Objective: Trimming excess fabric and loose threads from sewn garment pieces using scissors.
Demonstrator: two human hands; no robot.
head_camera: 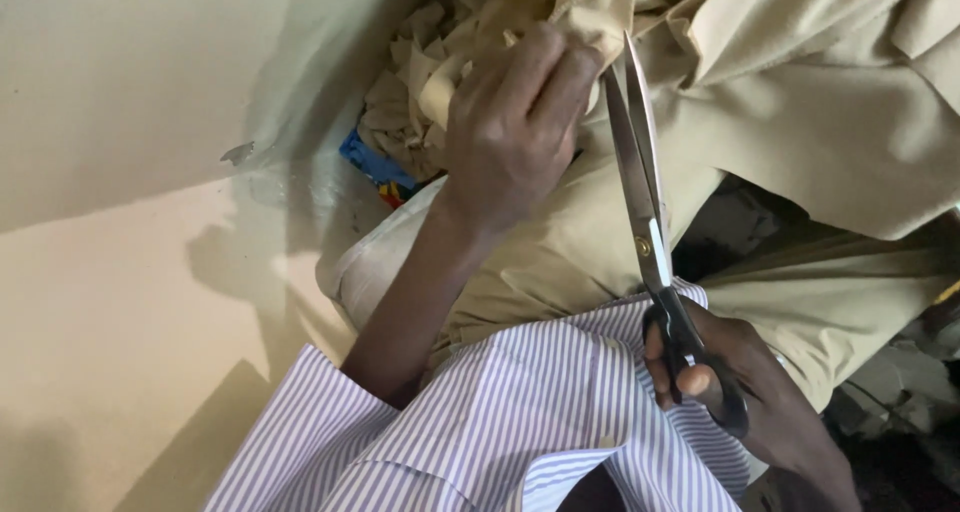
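This looks like a tailoring workshop; long steel scissors (645, 212) with black handles cross the middle of the frame over khaki fabric (800, 102) that fills the upper right; a heap of khaki offcuts (415, 92) lies at top centre beside a blue patterned scrap (375, 167); a bare cream wall (110, 82) and a pale surface (120, 322) take up the left; dim clutter sits at lower right, too dark to make out.

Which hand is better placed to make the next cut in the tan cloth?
The right hand: it already grips the scissors, blades at the tan cloth. The left hand only holds the cloth.
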